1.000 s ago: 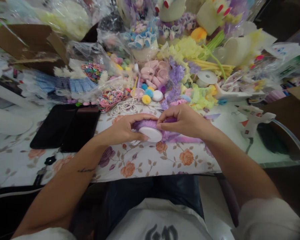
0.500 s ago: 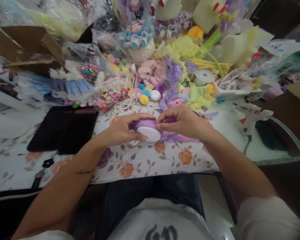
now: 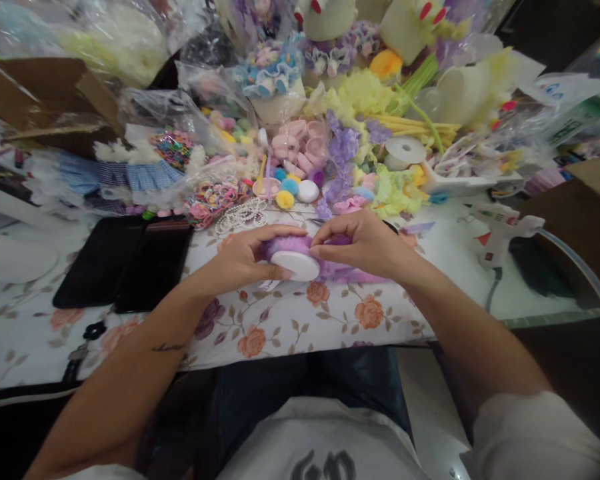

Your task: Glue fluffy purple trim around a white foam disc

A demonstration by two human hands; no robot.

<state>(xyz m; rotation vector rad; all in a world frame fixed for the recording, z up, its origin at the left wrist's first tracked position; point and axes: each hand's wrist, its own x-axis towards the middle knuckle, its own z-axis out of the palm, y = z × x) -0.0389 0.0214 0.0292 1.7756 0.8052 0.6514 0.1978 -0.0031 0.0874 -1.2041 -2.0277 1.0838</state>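
Between my hands is a fuzzy purple plush piece [image 3: 289,245] with a flat white disc [image 3: 296,265] on the side toward me. My left hand [image 3: 250,257] is wrapped round its left end, thumb along the disc's lower edge and fingers over the top. At its right side my right hand [image 3: 360,243] pinches the purple fuzz with thumb and forefinger close together. Purple ruffled fabric [image 3: 345,271] lies on the table below my right hand. A small white tag [image 3: 270,285] shows under my left thumb.
A white glue gun [image 3: 503,230] stands at the right, its cord running off. Two dark tablets or phones [image 3: 153,267] lie at the left. Behind my hands are pompoms [image 3: 286,199], bead strings [image 3: 243,215], lace [image 3: 341,160], a ribbon spool [image 3: 405,152] and a cardboard box [image 3: 55,100].
The whole view has shifted slightly. Both hands keep their hold on the purple plush piece, with hardly any movement.
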